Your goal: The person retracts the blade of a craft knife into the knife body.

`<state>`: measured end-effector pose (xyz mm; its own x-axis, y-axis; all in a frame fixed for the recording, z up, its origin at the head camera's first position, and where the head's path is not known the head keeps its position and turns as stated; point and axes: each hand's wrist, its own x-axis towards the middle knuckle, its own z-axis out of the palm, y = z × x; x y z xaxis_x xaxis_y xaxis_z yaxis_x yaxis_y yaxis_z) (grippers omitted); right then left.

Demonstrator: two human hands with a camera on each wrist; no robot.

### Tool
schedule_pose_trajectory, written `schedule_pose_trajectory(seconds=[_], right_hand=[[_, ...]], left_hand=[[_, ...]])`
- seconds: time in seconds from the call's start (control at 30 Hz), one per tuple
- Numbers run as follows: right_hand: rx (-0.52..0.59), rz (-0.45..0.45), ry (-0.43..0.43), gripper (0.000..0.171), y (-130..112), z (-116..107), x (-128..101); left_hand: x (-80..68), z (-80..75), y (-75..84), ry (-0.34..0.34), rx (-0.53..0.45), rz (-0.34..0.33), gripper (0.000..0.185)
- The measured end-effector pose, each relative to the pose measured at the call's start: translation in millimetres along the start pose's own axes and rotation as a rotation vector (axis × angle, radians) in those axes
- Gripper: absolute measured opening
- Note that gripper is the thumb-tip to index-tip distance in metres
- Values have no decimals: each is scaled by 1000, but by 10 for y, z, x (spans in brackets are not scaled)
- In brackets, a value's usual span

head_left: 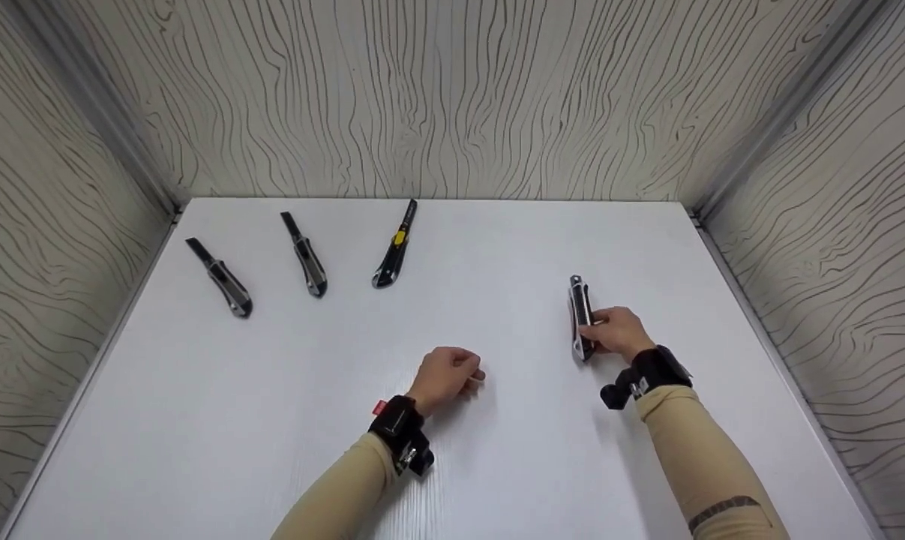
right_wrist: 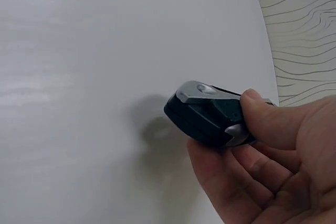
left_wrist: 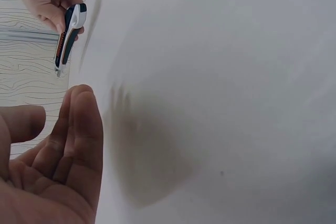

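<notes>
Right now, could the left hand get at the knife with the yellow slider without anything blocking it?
Probably yes. The left hand holds nothing, and only bare white table lies between it and the yellow-slider knife. The right hand is busy off to the side.

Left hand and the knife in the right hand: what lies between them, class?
Only bare white table separates the left hand from the knife held by the right hand; head view.

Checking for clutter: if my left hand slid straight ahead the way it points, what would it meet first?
Probably nothing: the left hand points up and right over bare table, passing left of the held knife.
</notes>
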<state>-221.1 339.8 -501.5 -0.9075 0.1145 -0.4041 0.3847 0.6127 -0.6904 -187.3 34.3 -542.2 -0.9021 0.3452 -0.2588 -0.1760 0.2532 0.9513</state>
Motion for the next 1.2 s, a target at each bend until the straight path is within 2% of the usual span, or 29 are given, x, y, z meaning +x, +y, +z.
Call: schedule_pose_trajectory(seconds=[0.27, 0.57, 0.77, 1.0, 1.2], right_hand=[[-83, 13, 19, 52, 114, -83, 50], [-187, 1, 74, 49, 119, -104, 87], [-203, 4, 67, 50, 108, -118, 71], [-248, -5, 130, 47, 166, -152, 60], [-234, -6, 151, 48, 264, -143, 103]], left_hand=[[-6, -28, -11, 1, -16, 0, 30], [-18, -58, -7, 15, -11, -12, 31], [-33, -66, -22, 16, -33, -9, 30], [-40, -68, -27, 16, -39, -18, 30], [-50, -72, -49, 20, -68, -15, 29]])
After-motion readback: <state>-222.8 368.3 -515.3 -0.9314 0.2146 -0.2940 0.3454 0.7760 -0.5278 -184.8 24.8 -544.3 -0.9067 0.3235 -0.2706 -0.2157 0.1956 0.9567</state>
